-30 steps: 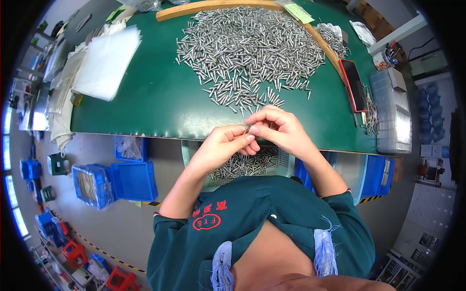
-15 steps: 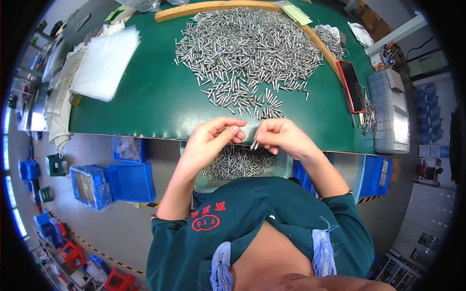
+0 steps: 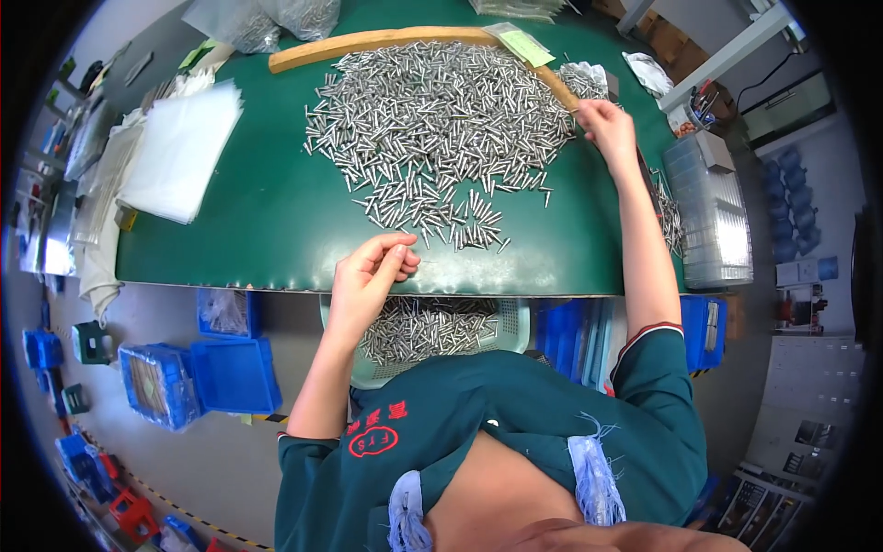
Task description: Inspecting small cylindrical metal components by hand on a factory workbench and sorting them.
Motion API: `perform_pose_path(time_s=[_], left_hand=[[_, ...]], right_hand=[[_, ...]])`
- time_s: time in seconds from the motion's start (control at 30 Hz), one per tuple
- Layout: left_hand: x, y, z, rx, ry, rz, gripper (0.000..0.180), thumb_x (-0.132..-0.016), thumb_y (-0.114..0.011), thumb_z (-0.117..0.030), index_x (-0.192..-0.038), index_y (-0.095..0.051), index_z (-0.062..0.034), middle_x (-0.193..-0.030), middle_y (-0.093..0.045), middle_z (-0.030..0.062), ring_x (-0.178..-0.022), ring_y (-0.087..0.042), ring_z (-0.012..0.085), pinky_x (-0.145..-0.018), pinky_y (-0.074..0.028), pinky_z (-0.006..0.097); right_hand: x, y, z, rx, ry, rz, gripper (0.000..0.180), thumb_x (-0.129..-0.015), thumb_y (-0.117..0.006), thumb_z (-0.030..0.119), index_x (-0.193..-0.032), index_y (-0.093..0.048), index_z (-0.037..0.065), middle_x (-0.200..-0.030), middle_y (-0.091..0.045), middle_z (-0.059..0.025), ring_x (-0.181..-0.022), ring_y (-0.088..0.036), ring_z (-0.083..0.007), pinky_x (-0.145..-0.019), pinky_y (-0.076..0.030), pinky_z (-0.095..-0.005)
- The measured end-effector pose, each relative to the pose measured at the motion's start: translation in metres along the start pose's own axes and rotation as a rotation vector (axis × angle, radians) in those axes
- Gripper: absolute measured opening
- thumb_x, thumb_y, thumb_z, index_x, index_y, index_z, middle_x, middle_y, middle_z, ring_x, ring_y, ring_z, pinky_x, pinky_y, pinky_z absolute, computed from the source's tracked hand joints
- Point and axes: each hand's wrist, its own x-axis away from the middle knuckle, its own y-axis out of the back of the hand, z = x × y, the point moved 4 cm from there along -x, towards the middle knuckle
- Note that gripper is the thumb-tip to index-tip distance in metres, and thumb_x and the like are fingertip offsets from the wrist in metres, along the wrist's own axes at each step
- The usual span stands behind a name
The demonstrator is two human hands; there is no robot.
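A large heap of small metal pins [image 3: 451, 110] lies on the green tabletop [image 3: 244, 221], thinning toward the near edge. My left hand [image 3: 372, 276] is over the front edge, just left of the nearest loose pins. Its thumb and fingers are curled together, and anything between them is hidden. My right hand [image 3: 607, 133] reaches out to the heap's right side, by the lower end of a curved wooden strip [image 3: 555, 89]. Those fingertips are pinched together, with their contents too small to make out. Below the edge, a pale green basket [image 3: 368, 373] holds many more pins.
Translucent sheets [image 3: 184, 152] lie at the left. Across the back runs a wooden bar [image 3: 386, 40] with a tagged bag [image 3: 524, 46] at its right end. Clear plastic boxes [image 3: 708, 216] stand at the right. Blue bins [image 3: 235, 373] sit on the floor.
My right hand has left its place beside the left and stretched far forward and right to the wooden strip. My left hand stays near the front edge. The whole view has shifted slightly.
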Motion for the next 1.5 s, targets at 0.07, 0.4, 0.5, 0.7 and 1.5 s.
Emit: perform_pose_path(time_s=[0.07, 0.4, 0.5, 0.7, 1.5], left_hand=[[0.003, -0.002, -0.002, -0.048, -0.028, -0.009, 0.020, -0.097, -0.054, -0.009, -0.112, -0.064, -0.0002, -0.088, -0.068, 0.0053, -0.081, -0.064, 0.0094, -0.072, -0.052, 0.023], [0.002, 0.000, -0.003, 0.014, 0.028, -0.016, 0.022, -0.097, -0.054, -0.010, -0.113, -0.063, -0.0003, -0.090, -0.068, 0.0054, -0.082, -0.064, 0.0097, -0.073, -0.052, 0.023], [0.006, 0.004, -0.009, -0.010, 0.026, -0.053, 0.020, -0.095, -0.058, -0.011, -0.112, -0.065, -0.0026, -0.093, -0.069, 0.0056, -0.081, -0.064, 0.0105, -0.072, -0.051, 0.024], [-0.006, -0.030, -0.040, -0.829, -0.461, 0.005, 0.015, -0.082, -0.068, -0.010, -0.097, -0.069, -0.0074, -0.089, -0.065, 0.0064, -0.084, -0.061, 0.0264, -0.074, -0.050, 0.034], [0.003, -0.046, -0.027, -1.009, -0.531, 0.065, 0.015, -0.080, -0.067, -0.009, -0.095, -0.067, -0.0106, -0.092, -0.059, 0.0002, -0.085, -0.056, 0.0201, -0.074, -0.044, 0.035]], right_hand=[[-0.032, 0.024, -0.015, 0.141, -0.036, -0.130, 0.025, -0.087, -0.067, 0.025, -0.100, -0.071, 0.004, -0.073, -0.066, -0.0003, -0.058, -0.058, -0.0079, -0.054, -0.047, -0.0228], [0.026, 0.004, 0.062, -0.159, 0.084, 0.121, 0.031, -0.094, -0.059, 0.023, -0.118, -0.064, 0.005, -0.099, -0.067, -0.0009, -0.088, -0.059, -0.0080, -0.071, -0.048, -0.0224], [0.110, -0.032, 0.090, -0.122, 0.133, 0.469, 0.018, -0.090, -0.061, 0.010, -0.105, -0.067, 0.002, -0.100, -0.065, -0.0022, -0.085, -0.059, -0.0092, -0.070, -0.047, -0.0238], [0.197, -0.076, 0.078, 0.122, 0.302, 0.446, 0.013, -0.082, -0.071, 0.008, -0.095, -0.070, 0.005, -0.084, -0.062, -0.0049, -0.069, -0.059, -0.0127, -0.060, -0.047, -0.0259], [0.212, -0.099, 0.094, 0.346, 0.537, 0.293, 0.020, -0.078, -0.068, 0.007, -0.098, -0.067, 0.009, -0.092, -0.064, -0.0041, -0.082, -0.062, -0.0229, -0.069, -0.051, -0.0335]])
